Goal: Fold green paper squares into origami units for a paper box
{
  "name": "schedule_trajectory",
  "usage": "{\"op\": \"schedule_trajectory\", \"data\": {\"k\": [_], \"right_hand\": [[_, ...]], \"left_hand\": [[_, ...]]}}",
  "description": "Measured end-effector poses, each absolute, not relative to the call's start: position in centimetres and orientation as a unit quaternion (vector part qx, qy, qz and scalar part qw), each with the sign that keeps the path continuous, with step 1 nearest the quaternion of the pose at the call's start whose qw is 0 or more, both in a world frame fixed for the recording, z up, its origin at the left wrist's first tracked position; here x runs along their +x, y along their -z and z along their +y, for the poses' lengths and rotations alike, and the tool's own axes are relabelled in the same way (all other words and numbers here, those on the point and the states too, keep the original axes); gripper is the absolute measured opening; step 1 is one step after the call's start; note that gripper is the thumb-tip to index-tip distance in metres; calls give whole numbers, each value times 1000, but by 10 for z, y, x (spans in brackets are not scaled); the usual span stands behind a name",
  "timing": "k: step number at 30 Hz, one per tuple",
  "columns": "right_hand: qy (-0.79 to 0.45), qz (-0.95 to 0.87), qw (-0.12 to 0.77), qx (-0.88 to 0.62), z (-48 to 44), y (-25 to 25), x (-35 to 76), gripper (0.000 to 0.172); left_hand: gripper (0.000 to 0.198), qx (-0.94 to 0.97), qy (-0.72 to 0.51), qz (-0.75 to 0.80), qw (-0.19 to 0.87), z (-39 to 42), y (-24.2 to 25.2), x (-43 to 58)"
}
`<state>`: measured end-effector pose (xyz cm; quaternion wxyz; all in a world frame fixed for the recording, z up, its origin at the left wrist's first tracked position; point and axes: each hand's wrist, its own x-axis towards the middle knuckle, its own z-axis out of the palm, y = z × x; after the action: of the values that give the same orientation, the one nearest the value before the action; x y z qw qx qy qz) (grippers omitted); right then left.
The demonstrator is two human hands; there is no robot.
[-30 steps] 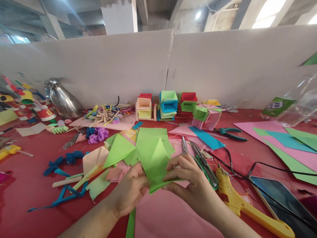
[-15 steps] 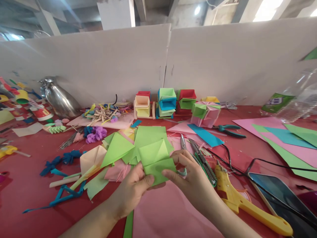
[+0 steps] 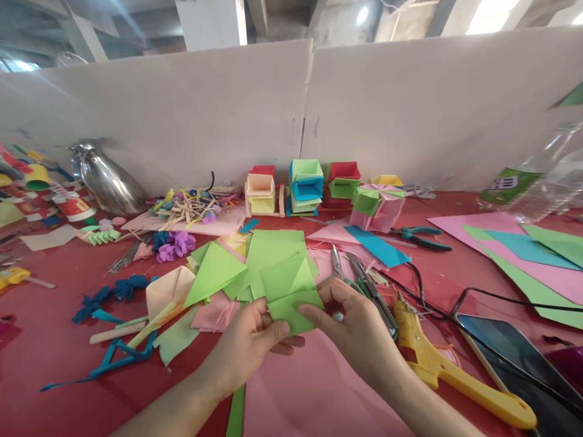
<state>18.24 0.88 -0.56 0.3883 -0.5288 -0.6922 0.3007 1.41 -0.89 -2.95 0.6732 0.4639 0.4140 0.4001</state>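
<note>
A folded green paper square [image 3: 291,288] is held up between both hands, with a crease across its middle and diagonal creases on its upper half. My left hand [image 3: 252,340] pinches its lower left side, thumb on the front and fingers behind. At the right edge my right hand [image 3: 346,315] grips it, thumb lying on the lower half. Just behind it lie flat green sheets [image 3: 277,249] and a green folded piece [image 3: 217,270]. Under the hands is a large pink sheet [image 3: 314,388]. The fingertips behind the paper are partly hidden.
To the right lie a yellow glue gun [image 3: 460,376], a box cutter [image 3: 376,294], scissors [image 3: 336,261], pliers [image 3: 423,238] and a phone [image 3: 510,358] crossed by a black cable. Folded paper boxes [image 3: 306,188] stand along the partition. A steel jug [image 3: 107,179] stands back left.
The green paper has shifted slightly right and tilted in my hands, its upper half now looking darker. Both hands keep their hold, and the view has moved a little.
</note>
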Motion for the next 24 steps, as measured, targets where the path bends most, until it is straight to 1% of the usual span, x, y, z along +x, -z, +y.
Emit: {"op": "schedule_trajectory", "data": {"k": [4,5,7,9,11,13,24], "right_hand": [[-368,-642,417,-528,10,9,181,20],[-390,-627,432,-518,10,10,181,21],[-439,-601,451,-493,12,11,181,30],[-491,-586,441,-470,13,11,181,33],[-521,-582,421,-461,13,9,182,28],[-529,-580,417,-458,12,7,182,24],[-522,-589,417,-456,11,5,182,20]], "left_hand": [[29,454,-404,417,675,-8,30,14],[28,452,-406,418,676,-8,30,14],[29,449,-409,419,675,-8,30,14],[31,448,-410,420,674,-8,29,14],[32,448,-411,419,675,-8,28,14],[32,447,-415,416,674,-8,28,14],[35,449,-417,403,680,-9,28,12]]}}
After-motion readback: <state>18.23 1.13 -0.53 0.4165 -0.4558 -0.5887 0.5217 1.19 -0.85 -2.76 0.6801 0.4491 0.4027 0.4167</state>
